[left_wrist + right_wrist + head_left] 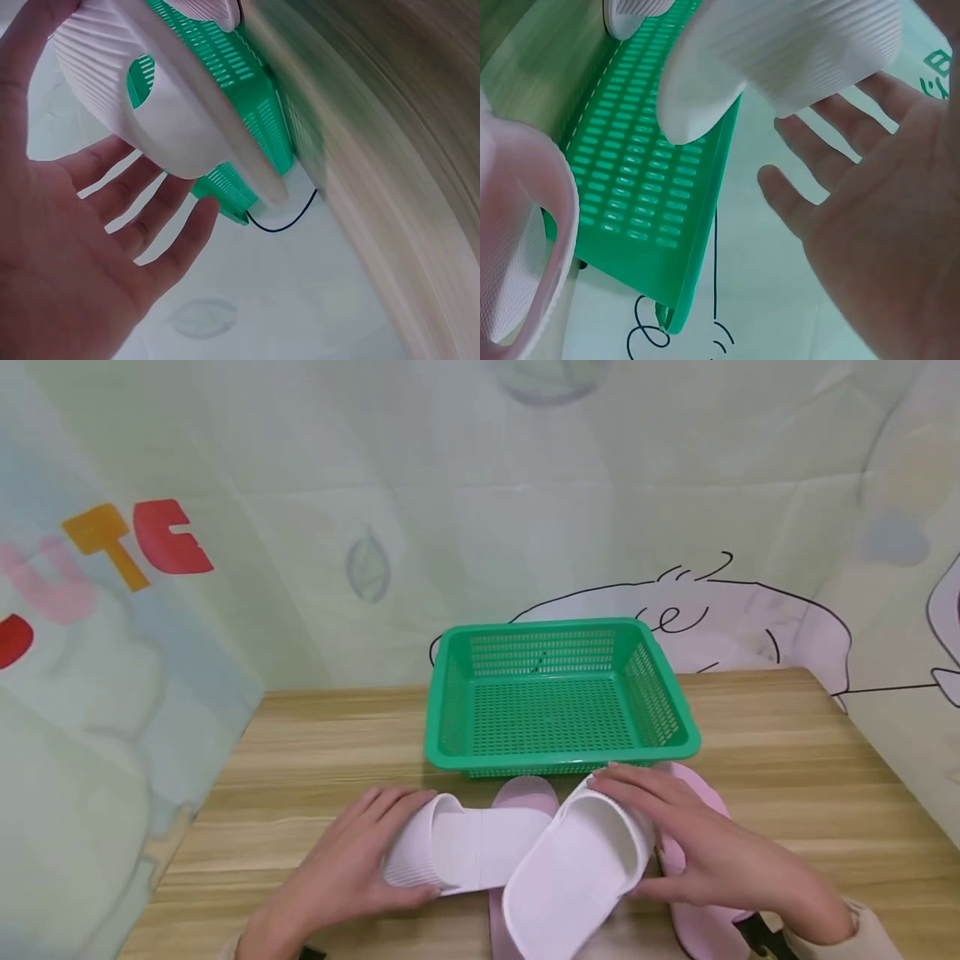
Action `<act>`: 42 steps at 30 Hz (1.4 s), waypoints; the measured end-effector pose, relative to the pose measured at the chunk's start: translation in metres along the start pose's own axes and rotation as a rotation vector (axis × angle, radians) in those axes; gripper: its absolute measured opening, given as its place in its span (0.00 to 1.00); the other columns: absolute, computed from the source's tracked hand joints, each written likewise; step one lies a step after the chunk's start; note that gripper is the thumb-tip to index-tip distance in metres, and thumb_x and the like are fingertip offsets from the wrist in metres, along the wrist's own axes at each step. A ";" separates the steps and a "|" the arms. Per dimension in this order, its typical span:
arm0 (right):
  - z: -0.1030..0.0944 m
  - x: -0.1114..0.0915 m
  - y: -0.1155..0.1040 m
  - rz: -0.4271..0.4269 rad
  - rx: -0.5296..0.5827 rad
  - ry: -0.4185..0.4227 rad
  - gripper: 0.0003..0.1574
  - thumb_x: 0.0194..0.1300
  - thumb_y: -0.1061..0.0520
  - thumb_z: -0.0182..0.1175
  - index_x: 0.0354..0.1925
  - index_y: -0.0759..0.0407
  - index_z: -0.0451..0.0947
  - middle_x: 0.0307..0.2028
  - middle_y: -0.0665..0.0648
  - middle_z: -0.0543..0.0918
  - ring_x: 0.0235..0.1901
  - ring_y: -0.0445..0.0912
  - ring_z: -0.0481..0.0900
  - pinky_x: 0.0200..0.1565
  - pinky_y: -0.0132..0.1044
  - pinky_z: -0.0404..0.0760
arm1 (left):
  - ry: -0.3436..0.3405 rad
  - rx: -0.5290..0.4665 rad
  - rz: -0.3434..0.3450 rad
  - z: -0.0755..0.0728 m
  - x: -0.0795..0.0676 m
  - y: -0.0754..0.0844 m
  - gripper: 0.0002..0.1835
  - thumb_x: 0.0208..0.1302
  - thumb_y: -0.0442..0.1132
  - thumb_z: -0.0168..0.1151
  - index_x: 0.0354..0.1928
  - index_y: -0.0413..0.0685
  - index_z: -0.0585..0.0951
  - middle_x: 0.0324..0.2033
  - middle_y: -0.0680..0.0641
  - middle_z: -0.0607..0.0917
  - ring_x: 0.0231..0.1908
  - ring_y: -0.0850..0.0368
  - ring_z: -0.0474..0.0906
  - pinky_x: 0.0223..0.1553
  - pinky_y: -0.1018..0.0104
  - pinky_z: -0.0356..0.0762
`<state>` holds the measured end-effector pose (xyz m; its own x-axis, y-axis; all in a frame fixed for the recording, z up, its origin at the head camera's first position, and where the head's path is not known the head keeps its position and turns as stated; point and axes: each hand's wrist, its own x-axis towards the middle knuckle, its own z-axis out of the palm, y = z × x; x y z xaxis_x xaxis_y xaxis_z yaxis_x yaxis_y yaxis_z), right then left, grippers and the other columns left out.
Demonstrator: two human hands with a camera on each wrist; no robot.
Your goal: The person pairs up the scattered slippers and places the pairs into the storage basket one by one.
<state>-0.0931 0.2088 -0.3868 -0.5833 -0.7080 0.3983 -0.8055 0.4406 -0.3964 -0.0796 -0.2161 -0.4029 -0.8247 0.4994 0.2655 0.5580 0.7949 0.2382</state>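
Observation:
In the head view my left hand [348, 860] grips a white slipper [513, 847] by its ribbed strap, thumb on the near side and fingers on the far side. My right hand [697, 852] holds a second white slipper [558, 885] across its strap, tilted, its sole end overlapping the first. Beneath them a pink slipper [525, 792] is partly covered. Another pink slipper [716, 927] lies under and beside my right hand. The left wrist view shows the white slipper [180, 135] above the tabletop; in the right wrist view the white slipper [802, 56] is also raised.
A green plastic basket [562, 762] with perforated walls stands just behind the slippers, with nothing in it. The wooden table [322, 735] ends at a printed cloth backdrop [300, 527] that also runs along both sides.

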 end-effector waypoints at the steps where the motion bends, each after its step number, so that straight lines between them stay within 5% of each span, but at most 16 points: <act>1: -0.001 -0.001 0.000 0.014 0.002 0.004 0.61 0.56 0.40 0.82 0.79 0.51 0.64 0.75 0.50 0.70 0.75 0.45 0.64 0.73 0.20 0.56 | 0.002 0.002 0.003 0.000 0.001 0.001 0.52 0.45 0.72 0.79 0.71 0.57 0.76 0.59 0.59 0.81 0.58 0.60 0.74 0.57 0.52 0.80; 7: -0.005 -0.004 -0.003 0.102 -0.076 0.027 0.63 0.52 0.32 0.81 0.79 0.44 0.65 0.75 0.47 0.68 0.73 0.44 0.64 0.68 0.33 0.71 | 0.024 0.011 0.013 0.000 0.002 0.005 0.52 0.44 0.73 0.80 0.70 0.59 0.77 0.59 0.60 0.81 0.57 0.61 0.74 0.57 0.50 0.80; 12: -0.007 -0.004 -0.003 0.142 -0.106 0.054 0.63 0.49 0.33 0.83 0.78 0.43 0.67 0.72 0.49 0.69 0.68 0.46 0.64 0.55 0.47 0.82 | 0.042 0.038 0.024 -0.001 0.002 0.007 0.51 0.44 0.74 0.79 0.70 0.60 0.77 0.59 0.59 0.81 0.57 0.59 0.74 0.58 0.47 0.78; 28: -0.001 0.004 0.000 0.145 -0.162 0.123 0.64 0.43 0.30 0.83 0.75 0.42 0.71 0.65 0.49 0.72 0.63 0.46 0.66 0.58 0.49 0.67 | 0.111 0.106 0.120 -0.005 0.010 0.021 0.50 0.43 0.75 0.77 0.66 0.56 0.79 0.55 0.59 0.82 0.54 0.60 0.75 0.58 0.51 0.75; 42: 0.006 0.011 -0.005 0.134 -0.230 0.137 0.61 0.45 0.26 0.80 0.74 0.39 0.72 0.62 0.48 0.74 0.53 0.44 0.73 0.47 0.46 0.76 | 0.111 0.110 0.119 -0.004 0.015 0.029 0.53 0.45 0.76 0.75 0.71 0.54 0.77 0.57 0.56 0.83 0.56 0.57 0.76 0.60 0.49 0.76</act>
<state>-0.0948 0.1955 -0.3854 -0.6819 -0.5610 0.4694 -0.7142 0.6493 -0.2615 -0.0752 -0.1872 -0.3881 -0.7349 0.5560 0.3883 0.6326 0.7684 0.0970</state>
